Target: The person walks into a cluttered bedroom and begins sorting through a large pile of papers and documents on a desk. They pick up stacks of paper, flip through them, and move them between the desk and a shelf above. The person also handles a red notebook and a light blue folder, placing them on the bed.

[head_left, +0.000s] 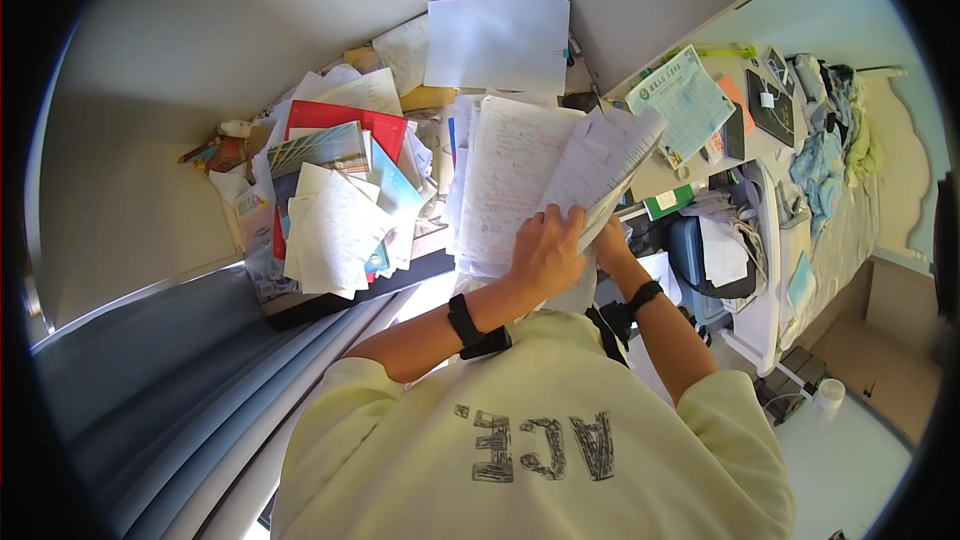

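Both my hands are at a sheaf of papers point(597, 158), raised at a slant with its right side curled up. My left hand point(548, 252) is closed on the near edge, its fingers bent over the sheets. Partly hidden by the sheaf, my right hand point(611, 243) grips its lower right side; most of those fingers do not show. Directly left of the sheaf lies a pile of written sheets point(505, 175), covered with handwriting.
To the left is a heap with a red folder point(318, 118), a booklet point(322, 155) and loose sheets point(338, 230). A large white sheet point(497, 43) lies at the back. On the right are a pale green printed sheet point(682, 105), a blue bag point(686, 258) and a bed point(845, 210).
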A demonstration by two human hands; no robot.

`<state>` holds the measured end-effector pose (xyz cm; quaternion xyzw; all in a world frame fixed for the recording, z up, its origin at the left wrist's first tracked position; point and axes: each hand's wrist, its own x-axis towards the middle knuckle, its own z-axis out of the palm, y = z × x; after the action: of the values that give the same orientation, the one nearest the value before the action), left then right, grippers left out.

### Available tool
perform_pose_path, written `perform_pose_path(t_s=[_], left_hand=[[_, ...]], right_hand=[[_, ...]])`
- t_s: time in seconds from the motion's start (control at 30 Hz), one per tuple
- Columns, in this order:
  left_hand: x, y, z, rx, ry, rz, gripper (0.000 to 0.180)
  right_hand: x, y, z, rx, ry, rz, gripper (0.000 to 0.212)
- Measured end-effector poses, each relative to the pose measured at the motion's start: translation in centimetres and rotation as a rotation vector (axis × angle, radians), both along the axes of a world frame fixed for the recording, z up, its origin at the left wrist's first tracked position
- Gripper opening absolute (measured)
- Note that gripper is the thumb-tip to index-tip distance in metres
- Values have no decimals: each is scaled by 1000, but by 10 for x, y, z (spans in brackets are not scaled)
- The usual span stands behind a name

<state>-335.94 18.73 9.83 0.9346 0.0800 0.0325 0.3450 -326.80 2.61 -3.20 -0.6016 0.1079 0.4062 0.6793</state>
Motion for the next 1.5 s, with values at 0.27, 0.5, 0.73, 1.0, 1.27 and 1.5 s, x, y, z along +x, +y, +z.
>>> perform_pose_path(t_s=[0.27, 0.5, 0.73, 1.0, 1.27, 1.5], left_hand=[[-7, 103, -91, -96, 160, 416, 63], [-8, 110, -106, -304, 462, 486, 74], [-7, 92, -79, -163, 430, 525, 68], [1, -17, 8, 42, 127, 149, 44], [2, -32, 6, 38, 99, 89, 57], [-10, 79, -76, -247, -60, 331, 89]], right_hand=[[3, 4, 0, 2, 60, 2, 49], [4, 12, 13, -57, 14, 62, 51], [2, 15, 11, -41, 4, 56, 52], [5, -13, -39, 81, -361, 333, 55], [12, -28, -70, -49, -422, 414, 52], [13, -1, -2, 100, 124, 73, 45]])
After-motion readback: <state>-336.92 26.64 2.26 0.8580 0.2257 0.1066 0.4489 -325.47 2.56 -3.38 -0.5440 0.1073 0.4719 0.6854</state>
